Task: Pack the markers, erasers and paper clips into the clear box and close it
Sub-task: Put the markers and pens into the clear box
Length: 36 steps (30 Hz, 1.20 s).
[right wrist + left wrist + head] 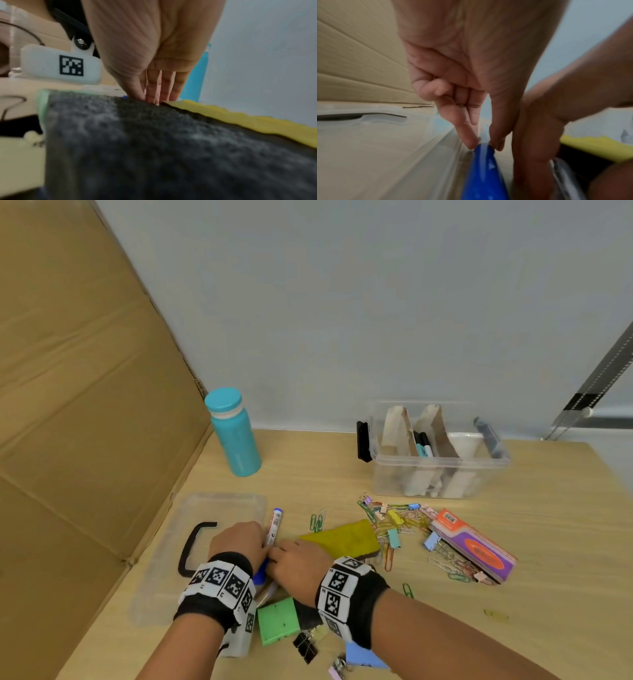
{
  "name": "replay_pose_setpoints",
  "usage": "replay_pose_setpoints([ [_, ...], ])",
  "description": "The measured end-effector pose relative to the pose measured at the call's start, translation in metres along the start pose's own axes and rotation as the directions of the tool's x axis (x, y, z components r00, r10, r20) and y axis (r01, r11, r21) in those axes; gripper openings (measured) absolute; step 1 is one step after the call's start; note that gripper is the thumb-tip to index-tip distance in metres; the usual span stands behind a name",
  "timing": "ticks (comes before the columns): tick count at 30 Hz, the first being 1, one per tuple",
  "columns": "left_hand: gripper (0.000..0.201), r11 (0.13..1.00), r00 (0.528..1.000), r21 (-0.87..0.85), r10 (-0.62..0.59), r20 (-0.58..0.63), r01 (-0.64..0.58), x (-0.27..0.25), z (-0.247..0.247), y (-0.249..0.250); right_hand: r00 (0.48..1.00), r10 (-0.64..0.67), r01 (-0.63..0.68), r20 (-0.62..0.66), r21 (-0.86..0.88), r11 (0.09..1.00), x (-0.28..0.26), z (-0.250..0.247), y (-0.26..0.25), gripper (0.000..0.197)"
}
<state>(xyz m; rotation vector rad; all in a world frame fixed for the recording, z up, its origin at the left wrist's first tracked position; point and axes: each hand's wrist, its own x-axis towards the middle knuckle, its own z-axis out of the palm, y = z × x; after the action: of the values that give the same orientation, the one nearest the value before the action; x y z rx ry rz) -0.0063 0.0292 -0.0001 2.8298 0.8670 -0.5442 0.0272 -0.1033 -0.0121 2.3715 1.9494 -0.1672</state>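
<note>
A white marker (274,525) with a blue cap (481,169) lies on the table beside the clear lid (205,518). My left hand (238,539) pinches its barrel between thumb and fingers just past the cap (482,146). My right hand (294,559) is close beside the left. Its fingers (161,86) point straight down behind the dark felt of the green eraser (154,148), and their tips are hidden. The clear box (438,474) stands open at the back right with cardboard dividers and markers inside. A yellow eraser (342,539), a green eraser (277,619) and a purple eraser (476,546) lie loose.
Coloured paper clips (397,518) are scattered between the box and the erasers. Black binder clips (305,645) lie near the front edge. A teal bottle (234,436) stands at the back left. A cardboard wall (85,405) closes off the left side.
</note>
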Motion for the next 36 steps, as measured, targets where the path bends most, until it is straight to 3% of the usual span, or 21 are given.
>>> replay_pose_setpoints([
  [2,0.024,1.000,1.000,0.012,0.015,0.005,-0.015,0.002,0.000,0.001,0.999,0.017,-0.017,0.029,0.019,1.000,0.001,-0.001,0.002,0.026],
  [6,0.017,0.999,0.999,-0.014,0.041,0.035,-0.041,0.004,0.001,0.002,0.996,0.015,-0.009,-0.093,0.068,0.998,-0.012,-0.009,0.008,0.029],
  [10,0.013,0.967,0.994,-0.230,0.113,-0.004,-0.111,0.003,0.002,0.000,0.971,-0.027,0.061,-0.239,0.138,0.989,-0.044,-0.025,0.027,0.036],
  [14,0.013,0.880,0.975,-0.424,0.169,-0.143,-0.214,0.000,-0.001,0.004,0.923,0.215,-0.086,-0.318,0.374,0.923,-0.087,-0.050,0.062,0.038],
  [16,0.016,0.831,0.949,-0.466,0.221,-0.226,-0.305,-0.002,-0.004,0.013,0.867,0.348,-0.169,-0.357,0.447,0.878,-0.110,-0.067,0.083,0.036],
  [18,0.026,0.799,0.925,-0.478,0.254,-0.281,-0.365,-0.002,-0.008,0.024,0.773,0.454,-0.224,-0.443,0.478,0.849,-0.132,-0.082,0.105,0.032],
  [22,0.027,0.777,0.901,-0.470,0.287,-0.326,-0.418,-0.001,-0.012,0.049,0.416,0.590,-0.278,-0.692,0.520,0.807,-0.162,-0.096,0.146,0.026],
  [23,0.026,0.774,0.896,-0.465,0.299,-0.328,-0.429,-0.002,-0.012,0.054,0.360,0.605,-0.316,-0.710,0.518,0.795,-0.166,-0.096,0.155,0.025],
  [24,0.026,0.771,0.893,-0.463,0.309,-0.327,-0.437,-0.003,-0.012,0.059,0.337,0.618,-0.359,-0.710,0.510,0.781,-0.167,-0.095,0.164,0.025],
  [26,0.025,0.760,0.884,-0.462,0.332,-0.329,-0.458,-0.006,-0.011,0.067,0.383,0.642,-0.452,-0.664,0.471,0.758,-0.162,-0.090,0.180,0.027],
  [30,0.019,0.740,0.851,-0.431,0.387,-0.353,-0.516,-0.011,-0.009,0.075,0.569,0.691,-0.657,-0.445,0.260,0.708,-0.133,-0.081,0.205,0.024],
  [33,0.020,0.743,0.838,-0.402,0.405,-0.364,-0.534,-0.015,-0.008,0.077,0.604,0.743,-0.755,-0.288,0.091,0.650,-0.114,-0.088,0.215,0.021],
  [36,0.019,0.740,0.823,-0.377,0.427,-0.375,-0.557,-0.019,-0.009,0.079,0.614,0.760,-0.785,-0.212,-0.072,0.615,-0.105,-0.090,0.216,0.017],
])
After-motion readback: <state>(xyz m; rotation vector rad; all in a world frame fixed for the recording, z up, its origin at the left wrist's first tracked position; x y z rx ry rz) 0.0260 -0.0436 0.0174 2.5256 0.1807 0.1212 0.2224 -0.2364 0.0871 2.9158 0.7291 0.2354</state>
